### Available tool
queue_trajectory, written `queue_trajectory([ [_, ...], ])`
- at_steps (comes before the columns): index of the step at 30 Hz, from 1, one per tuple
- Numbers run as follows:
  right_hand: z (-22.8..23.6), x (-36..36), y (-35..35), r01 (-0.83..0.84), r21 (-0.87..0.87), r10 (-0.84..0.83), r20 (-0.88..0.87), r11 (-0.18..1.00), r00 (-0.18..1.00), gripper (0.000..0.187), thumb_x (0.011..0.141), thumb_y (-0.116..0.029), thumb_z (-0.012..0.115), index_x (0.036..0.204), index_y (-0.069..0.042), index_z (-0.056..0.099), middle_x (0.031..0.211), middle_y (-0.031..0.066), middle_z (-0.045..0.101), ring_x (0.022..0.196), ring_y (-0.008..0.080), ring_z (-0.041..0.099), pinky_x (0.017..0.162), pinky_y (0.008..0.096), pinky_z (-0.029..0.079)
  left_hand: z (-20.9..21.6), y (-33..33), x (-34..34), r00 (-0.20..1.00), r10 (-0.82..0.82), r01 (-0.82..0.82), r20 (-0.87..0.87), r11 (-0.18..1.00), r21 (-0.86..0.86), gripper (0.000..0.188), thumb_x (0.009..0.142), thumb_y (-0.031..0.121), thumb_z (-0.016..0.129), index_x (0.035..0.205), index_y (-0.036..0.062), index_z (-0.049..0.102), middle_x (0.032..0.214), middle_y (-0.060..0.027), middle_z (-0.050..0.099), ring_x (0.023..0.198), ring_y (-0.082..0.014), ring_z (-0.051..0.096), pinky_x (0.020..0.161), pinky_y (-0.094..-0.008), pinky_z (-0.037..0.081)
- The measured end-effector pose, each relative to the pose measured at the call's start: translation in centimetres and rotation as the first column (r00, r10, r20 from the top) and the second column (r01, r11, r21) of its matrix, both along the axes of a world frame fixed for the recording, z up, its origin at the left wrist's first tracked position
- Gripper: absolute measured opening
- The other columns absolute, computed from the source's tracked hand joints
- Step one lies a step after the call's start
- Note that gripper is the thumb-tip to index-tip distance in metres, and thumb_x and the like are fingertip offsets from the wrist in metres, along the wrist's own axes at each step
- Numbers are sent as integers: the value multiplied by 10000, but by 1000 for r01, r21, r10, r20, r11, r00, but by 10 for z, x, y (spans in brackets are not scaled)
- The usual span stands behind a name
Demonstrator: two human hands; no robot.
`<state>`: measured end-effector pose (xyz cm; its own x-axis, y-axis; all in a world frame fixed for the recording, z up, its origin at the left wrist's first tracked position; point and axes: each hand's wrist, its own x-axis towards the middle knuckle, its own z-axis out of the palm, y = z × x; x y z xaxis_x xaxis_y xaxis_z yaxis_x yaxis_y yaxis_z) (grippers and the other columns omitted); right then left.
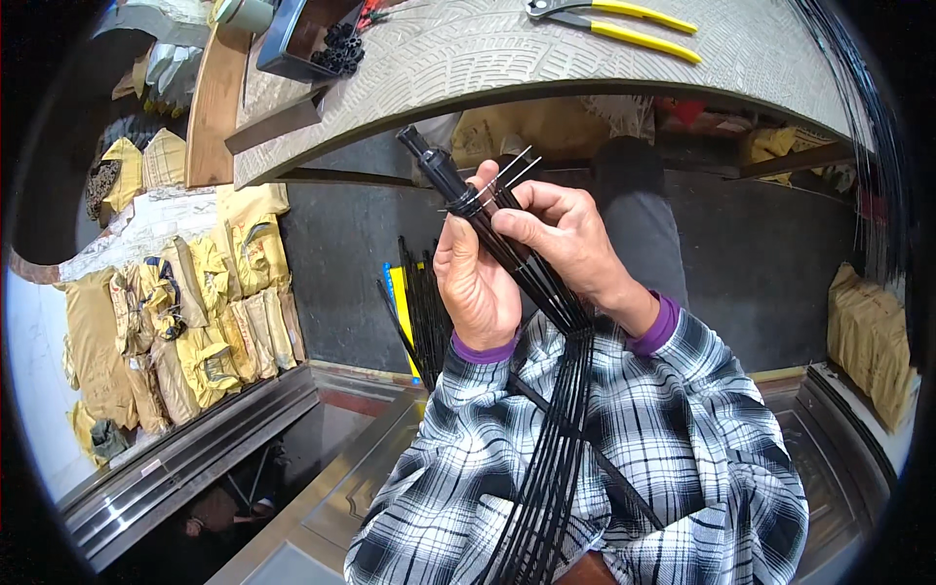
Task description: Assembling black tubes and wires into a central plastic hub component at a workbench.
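Observation:
A black umbrella frame (556, 302) slants across my lap, its long thin ribs gathered in a bundle that runs down over my plaid shirt. Its black plastic hub (444, 177) points up and to the left. My left hand (478, 283) is closed round the frame just below the hub, thumb in front. With thumb and fingers, my right hand (570, 239) pinches thin ribs on the right side of the bundle. A few rib ends (522, 168) stick out above the right hand. What exactly lies between the right fingertips is hidden.
Yellow-handled pliers (624, 27) lie on the workbench (468, 63) ahead, near a box (283, 39) of small black parts. Wrapped packages (185, 322) are stacked at left; another package (868, 341) stands at right. More black rods (421, 302) stand by my left wrist; others (863, 107) hang at right.

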<state>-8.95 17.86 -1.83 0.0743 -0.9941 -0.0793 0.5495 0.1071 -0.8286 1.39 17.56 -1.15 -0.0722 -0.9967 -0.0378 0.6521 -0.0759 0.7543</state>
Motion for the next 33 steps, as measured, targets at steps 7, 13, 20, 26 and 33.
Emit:
queue_trajectory([
  [7, 1, 3, 6, 34, -25, -35, -44, 999, 998, 133, 832, -127, 607, 866, 1, 595, 745, -23, 572, 665, 26, 491, 588, 176, 411, -4, 3, -1, 999, 20, -18, 49, 999, -50, 359, 911, 269, 464, 1155, 9, 504, 1238, -158, 473, 1111, -224, 478, 974, -361, 362],
  [13, -5, 5, 5, -26, -43, 28, 43, 999, 999, 147, 836, -109, 597, 908, 19, 597, 801, -6, 583, 735, 46, 501, 655, 205, 431, -4, 8, -6, 999, 29, -26, 31, 995, -98, 381, 938, 293, 387, 1166, 8, 496, 1242, -143, 470, 1144, -231, 448, 998, -374, 323],
  [20, -5, 10, 8, 56, -131, -53, 23, 990, 998, 137, 844, -128, 597, 881, 1, 569, 796, -21, 551, 738, 39, 489, 645, 205, 425, -5, 9, -3, 1000, 7, -8, -10, 993, -116, 377, 927, 282, 422, 1181, 11, 488, 1248, -141, 458, 1181, -242, 415, 1017, -387, 302],
  [26, -2, -2, 1, -183, -56, 188, 129, 982, 974, 179, 842, -200, 605, 796, -29, 579, 753, -41, 551, 705, 27, 483, 630, 196, 412, -8, 7, -2, 997, 9, 7, 82, 981, -192, 415, 921, 303, 425, 1196, -4, 471, 1256, -164, 450, 1166, -250, 431, 1009, -382, 315],
  [33, 8, -11, -2, -250, -89, 264, 231, 964, 936, 160, 852, -169, 583, 838, -11, 560, 762, -2, 580, 718, 64, 544, 647, 217, 451, 14, -4, 20, 916, -215, 257, 338, 963, -85, 484, 921, 339, 403, 1263, -5, 416, 1290, -140, 441, 1071, -177, 497, 924, -276, 376],
])
